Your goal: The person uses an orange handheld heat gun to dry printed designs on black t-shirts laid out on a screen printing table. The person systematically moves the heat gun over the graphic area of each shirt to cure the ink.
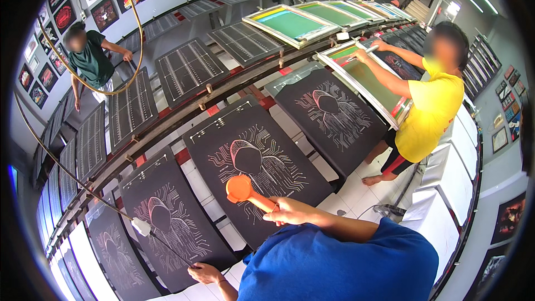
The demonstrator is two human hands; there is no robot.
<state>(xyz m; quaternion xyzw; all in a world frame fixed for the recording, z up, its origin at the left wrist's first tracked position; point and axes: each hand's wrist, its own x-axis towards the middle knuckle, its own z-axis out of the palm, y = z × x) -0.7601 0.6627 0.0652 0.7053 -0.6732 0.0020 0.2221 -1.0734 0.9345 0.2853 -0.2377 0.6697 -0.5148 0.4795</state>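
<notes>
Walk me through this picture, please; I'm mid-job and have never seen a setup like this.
There's no robot: these are a person's bare hands. The picture comes from a wide fisheye camera worn on the person's head, looking down, so straight edges bend near the rim. The blue shirt belongs to the wearer.

The right hand grips an orange handheld tool with a rounded head. The left hand holds a dark cord that runs to a white connector.

Dark fabric printed with hooded figures lies in a row below. Beyond the rail stand dark boards. A person in yellow stands at a framed screen; another in dark green is at far left.
</notes>
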